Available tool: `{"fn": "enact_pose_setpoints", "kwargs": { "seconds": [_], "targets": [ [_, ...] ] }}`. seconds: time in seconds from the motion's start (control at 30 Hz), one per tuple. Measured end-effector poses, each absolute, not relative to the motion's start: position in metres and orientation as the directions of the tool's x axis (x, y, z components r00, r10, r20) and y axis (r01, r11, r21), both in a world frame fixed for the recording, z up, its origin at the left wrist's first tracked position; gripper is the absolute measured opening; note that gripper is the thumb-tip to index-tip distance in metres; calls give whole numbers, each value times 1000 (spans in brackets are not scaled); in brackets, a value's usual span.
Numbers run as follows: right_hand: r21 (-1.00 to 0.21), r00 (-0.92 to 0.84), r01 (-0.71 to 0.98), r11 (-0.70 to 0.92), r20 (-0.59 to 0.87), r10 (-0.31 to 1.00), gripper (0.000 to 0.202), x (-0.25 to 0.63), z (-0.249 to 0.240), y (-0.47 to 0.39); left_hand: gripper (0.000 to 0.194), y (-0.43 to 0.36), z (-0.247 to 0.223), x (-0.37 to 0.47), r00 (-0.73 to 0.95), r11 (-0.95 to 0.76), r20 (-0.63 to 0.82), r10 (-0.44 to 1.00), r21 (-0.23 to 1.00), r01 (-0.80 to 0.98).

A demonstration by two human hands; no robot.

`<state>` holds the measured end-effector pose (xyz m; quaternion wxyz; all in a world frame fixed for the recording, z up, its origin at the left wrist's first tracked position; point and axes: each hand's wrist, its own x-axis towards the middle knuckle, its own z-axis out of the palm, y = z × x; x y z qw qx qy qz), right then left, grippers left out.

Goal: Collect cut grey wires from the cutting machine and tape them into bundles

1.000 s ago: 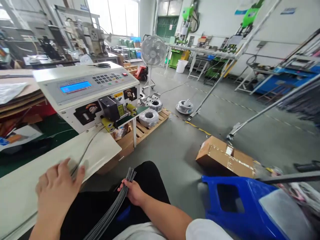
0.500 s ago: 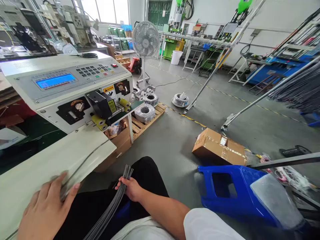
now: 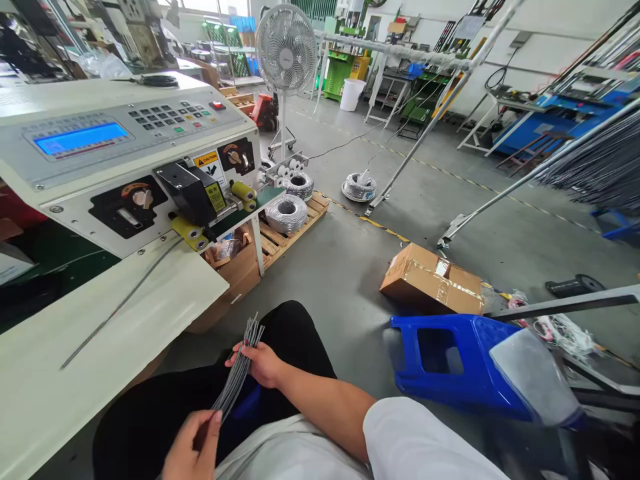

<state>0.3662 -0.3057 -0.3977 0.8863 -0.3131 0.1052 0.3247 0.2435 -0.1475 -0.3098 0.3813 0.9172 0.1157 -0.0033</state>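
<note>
our right hand [image 3: 263,363] and left hand [image 3: 193,447] both clamp the grey wire bundle [image 3: 235,380] over our lap; one cut wire [image 3: 120,307] lies on the desk [image 3: 60,373].

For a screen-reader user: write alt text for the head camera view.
A seated person holds a bundle of grey cut wires over their lap, right hand near its top, left hand lower down. One cut wire lies on the white tray of a wire-cutting machine; a blue stool and cardboard box sit on the floor.
</note>
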Motion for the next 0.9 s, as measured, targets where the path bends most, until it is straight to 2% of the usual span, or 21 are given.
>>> {"fn": "enact_pose_setpoints", "kwargs": {
  "seconds": [0.07, 0.17, 0.4, 0.53, 0.67, 0.9],
  "targets": [
    [-493, 767, -641, 588, -385, 514, 46, 365, -399, -306, 43, -158, -330, 241, 961, -630, -168, 218, 728, 270],
    [-496, 764, -644, 583, -385, 517, 46, 364, -400, -307, 40, -158, -345, 244, 966, -699, -159, 205, 667, 258],
    [-523, 788, -614, 592, -359, 500, 46, 365, -403, -306, 33, -146, -335, 257, 995, -953, -69, 73, 289, 90],
    [-495, 768, -641, 587, -393, 506, 44, 366, -403, -306, 30, -145, -331, 261, 1000, -984, 19, -2, 178, -5],
    [-504, 769, -638, 582, -436, 467, 40, 366, -400, -305, 26, -145, -328, 261, 1000, -978, -19, 12, 207, 16],
    [-502, 746, -666, 551, -444, 497, 32, 367, -402, -298, 22, -137, -338, 257, 995, -928, -31, 93, 358, 98]
  ]
}}
